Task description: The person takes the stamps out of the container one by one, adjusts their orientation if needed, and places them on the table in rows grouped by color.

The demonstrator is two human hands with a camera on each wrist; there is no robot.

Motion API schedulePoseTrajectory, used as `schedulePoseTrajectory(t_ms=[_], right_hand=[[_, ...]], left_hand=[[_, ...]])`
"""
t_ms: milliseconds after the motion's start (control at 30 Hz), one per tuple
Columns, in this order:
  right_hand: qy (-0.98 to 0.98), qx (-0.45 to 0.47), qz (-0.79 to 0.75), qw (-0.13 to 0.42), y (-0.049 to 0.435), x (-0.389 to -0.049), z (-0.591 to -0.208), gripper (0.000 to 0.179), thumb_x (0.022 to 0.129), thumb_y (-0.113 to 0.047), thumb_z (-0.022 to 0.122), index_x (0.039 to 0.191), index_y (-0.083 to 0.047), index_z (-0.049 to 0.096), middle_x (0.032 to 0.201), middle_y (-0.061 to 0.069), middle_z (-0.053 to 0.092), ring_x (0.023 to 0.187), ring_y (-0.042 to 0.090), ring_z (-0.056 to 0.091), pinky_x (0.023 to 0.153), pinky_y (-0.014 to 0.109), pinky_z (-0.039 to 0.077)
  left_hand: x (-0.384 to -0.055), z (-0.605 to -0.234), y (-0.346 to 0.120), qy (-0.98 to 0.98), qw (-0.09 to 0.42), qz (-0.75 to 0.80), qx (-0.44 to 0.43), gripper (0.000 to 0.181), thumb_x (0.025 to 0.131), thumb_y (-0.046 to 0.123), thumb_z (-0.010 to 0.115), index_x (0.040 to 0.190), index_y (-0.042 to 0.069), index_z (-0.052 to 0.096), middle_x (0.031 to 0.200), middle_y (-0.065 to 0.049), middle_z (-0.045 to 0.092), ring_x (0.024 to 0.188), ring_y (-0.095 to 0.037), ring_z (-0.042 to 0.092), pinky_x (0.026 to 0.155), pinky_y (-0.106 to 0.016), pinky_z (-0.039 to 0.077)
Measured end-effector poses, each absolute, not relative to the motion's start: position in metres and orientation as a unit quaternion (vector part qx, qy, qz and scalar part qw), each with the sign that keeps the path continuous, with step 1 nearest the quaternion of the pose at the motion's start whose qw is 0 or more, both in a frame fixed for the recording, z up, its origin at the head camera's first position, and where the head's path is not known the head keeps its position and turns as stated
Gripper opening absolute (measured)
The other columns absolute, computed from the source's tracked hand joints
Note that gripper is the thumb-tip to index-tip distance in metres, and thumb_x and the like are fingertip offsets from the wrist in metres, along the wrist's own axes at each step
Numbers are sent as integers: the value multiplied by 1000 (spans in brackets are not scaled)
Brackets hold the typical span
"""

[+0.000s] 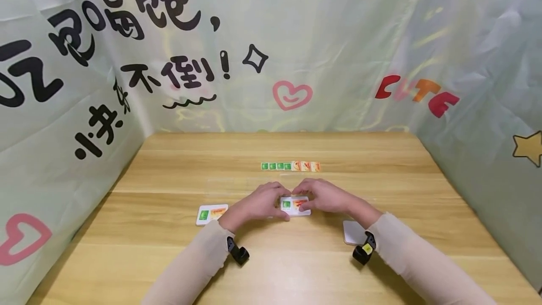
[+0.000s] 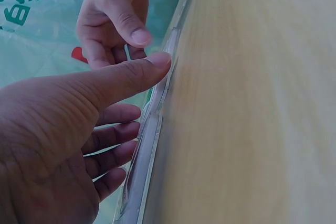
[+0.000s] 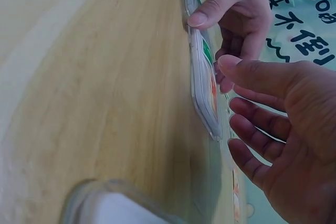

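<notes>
A flat white case [image 1: 295, 212] with clear edges lies on the wooden table between my hands. A green square and an orange picture show on its top. My left hand [image 1: 263, 202] is at its left end, thumb on the near edge and fingers curled round the far side. My right hand [image 1: 328, 196] hovers over the right end with loosely bent fingers. Seen from the right wrist, a gap separates the right thumb [image 3: 262, 74] from the case [image 3: 202, 87]. Part of the picture is hidden beneath that thumb in the head view.
A similar case [image 1: 204, 222] with green and orange pictures lies left, partly behind my left wrist. At the right, a plain white case [image 1: 353, 233] sits partly under my right wrist. A row of small green and orange squares [image 1: 291, 166] runs farther back. Printed cloth walls [image 1: 338, 36] surround the table.
</notes>
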State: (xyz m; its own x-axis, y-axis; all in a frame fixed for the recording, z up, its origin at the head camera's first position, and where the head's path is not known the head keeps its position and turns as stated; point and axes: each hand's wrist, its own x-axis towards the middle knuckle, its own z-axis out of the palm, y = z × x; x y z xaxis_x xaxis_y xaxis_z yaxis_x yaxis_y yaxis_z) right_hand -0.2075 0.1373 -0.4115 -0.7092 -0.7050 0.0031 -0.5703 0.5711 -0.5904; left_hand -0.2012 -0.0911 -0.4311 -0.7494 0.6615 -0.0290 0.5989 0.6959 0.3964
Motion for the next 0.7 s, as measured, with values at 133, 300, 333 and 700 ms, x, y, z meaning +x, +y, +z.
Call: schedulePoseTrajectory(t_ms=[133,300,333,700], right_hand=[[882,-364,-274,117,137,-210,-413,37,85,-20,78,119,-8,69,114,3,65,101,19,60,86,38,49],[886,-363,-265,115,134,-211,-413,37,85,-19,78,119,-8,69,112,1,65,98,17,59,83,35,48],[886,-364,-265,115,134,-211,-413,37,84,-19,78,118,-8,69,111,1,65,97,16,59,83,34,48],[888,-357,-263,121,134,-210,-417,31,85,-17,78,114,-8,70,105,-2,62,90,15,56,80,33,46]], left_hand=[[-203,-432,-90,916,85,186,345,66,78,46,80,132,12,61,123,0,59,111,-15,53,99,-37,39],[-205,-432,-90,917,84,181,346,67,78,47,80,132,13,61,123,-1,59,112,-16,53,99,-38,39],[-205,-432,-91,917,83,179,347,67,78,47,80,132,13,61,123,-1,59,112,-16,53,99,-38,39],[-203,-430,-93,920,85,158,350,69,76,50,80,131,12,62,124,-2,60,115,-19,52,99,-40,39]])
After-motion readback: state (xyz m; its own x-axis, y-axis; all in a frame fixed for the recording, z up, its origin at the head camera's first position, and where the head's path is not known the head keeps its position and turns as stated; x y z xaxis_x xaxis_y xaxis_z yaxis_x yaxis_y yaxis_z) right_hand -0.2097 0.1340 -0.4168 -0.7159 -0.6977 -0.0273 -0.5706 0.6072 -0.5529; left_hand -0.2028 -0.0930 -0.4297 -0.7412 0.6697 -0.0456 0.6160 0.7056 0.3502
